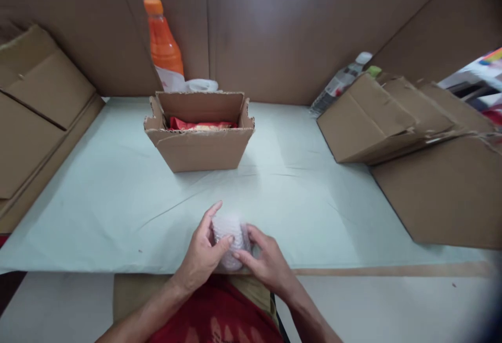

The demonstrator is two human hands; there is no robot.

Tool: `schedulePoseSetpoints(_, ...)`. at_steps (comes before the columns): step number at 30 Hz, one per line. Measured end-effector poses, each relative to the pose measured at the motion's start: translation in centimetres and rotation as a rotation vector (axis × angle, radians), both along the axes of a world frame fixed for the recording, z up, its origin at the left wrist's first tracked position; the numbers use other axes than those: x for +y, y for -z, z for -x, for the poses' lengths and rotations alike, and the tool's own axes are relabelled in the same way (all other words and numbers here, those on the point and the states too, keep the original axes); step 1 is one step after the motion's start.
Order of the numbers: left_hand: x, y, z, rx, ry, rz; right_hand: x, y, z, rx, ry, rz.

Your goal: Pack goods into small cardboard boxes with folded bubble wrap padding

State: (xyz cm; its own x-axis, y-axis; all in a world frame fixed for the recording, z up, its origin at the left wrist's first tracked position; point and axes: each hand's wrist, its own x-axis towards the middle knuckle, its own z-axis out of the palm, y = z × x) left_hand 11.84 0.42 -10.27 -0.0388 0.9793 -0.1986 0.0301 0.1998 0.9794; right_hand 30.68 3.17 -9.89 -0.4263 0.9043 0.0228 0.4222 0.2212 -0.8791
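Observation:
Both hands hold a small bundle of bubble wrap (228,228) at the table's near edge. My left hand (204,251) curves round its left side, with the thumb lying across the front. On the other side, my right hand (269,259) grips the wrap between thumb and fingers. What lies inside the bubble wrap cannot be made out. Farther back, straight ahead, stands an open cardboard box (204,149) with a red packet (200,125) showing inside it.
A pale green cloth (117,175) covers the table. Behind the box are an orange bottle (164,45) and a white roll (202,85). Cardboard boxes stand at the left (35,107) and right (443,191), with a clear bottle (341,84) leaning at the back right.

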Motion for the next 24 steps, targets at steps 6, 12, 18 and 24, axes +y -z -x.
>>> schedulePoseSetpoints(6,5.9,-5.8,6.5,0.839,-0.184,-0.803,3.6,-3.3,-0.1,-0.106,0.089,-0.371)
schedulePoseSetpoints(12,12.5,-9.8,11.7,1.206,-0.231,-0.993,12.2,-12.9,-0.5,-0.195,0.262,-0.834)
schedulePoseSetpoints(18,10.5,-6.9,11.6,1.152,-0.184,-0.991,19.5,-18.0,4.4,-0.353,0.014,-0.859)
schedulePoseSetpoints(24,10.3,-7.1,12.0,1.131,-0.156,-0.997,22.4,-16.9,10.9,-0.810,-0.572,-0.708)
